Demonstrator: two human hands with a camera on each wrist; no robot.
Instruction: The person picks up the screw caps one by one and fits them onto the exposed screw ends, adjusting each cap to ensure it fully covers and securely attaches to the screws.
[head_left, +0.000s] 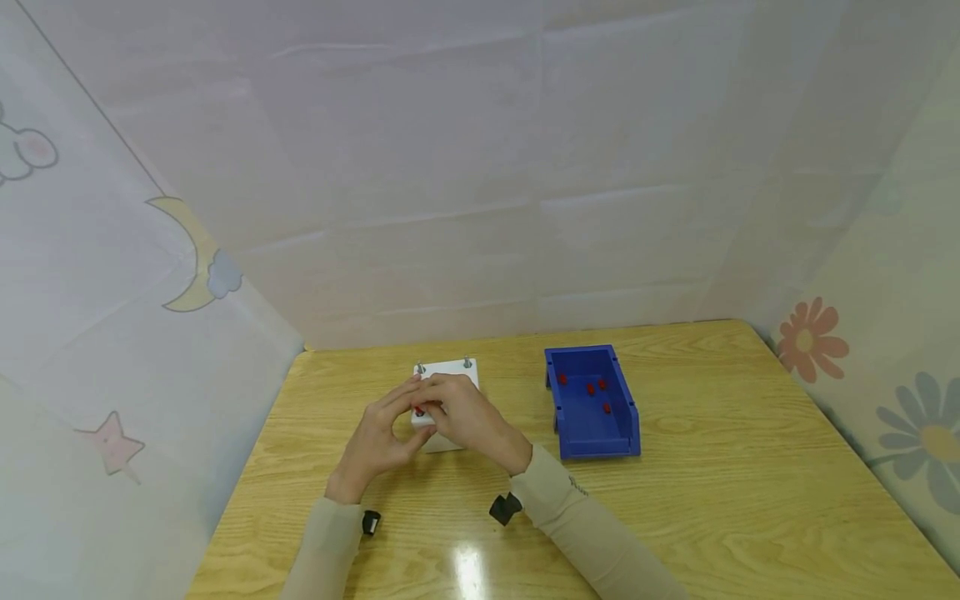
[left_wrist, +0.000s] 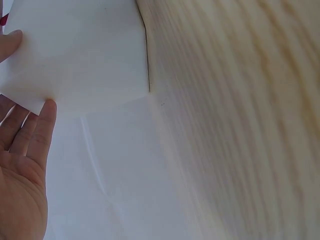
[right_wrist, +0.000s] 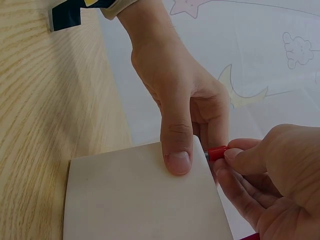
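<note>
A white block [head_left: 442, 442] stands on the table, with bare metal studs [head_left: 467, 363] at its far corners. My left hand [head_left: 372, 442] grips the block by its near left part; in the right wrist view its thumb [right_wrist: 177, 150] presses one face, fingers behind. My right hand [head_left: 468, 417] pinches a small red cap [right_wrist: 216, 153] between thumb and forefinger, at the end of a metal stud on the block's upper face. Another red piece [right_wrist: 251, 237] shows at the lower edge of that view. The left wrist view has the block's broad side [left_wrist: 80, 55] beside the left fingers.
To the right of the block stands a blue bin [head_left: 600, 447] with several red caps [head_left: 591, 389] lying inside. Both are on a wood-grain table [head_left: 720, 467]. Pale printed sheets [head_left: 465, 183] rise behind the table and at both sides.
</note>
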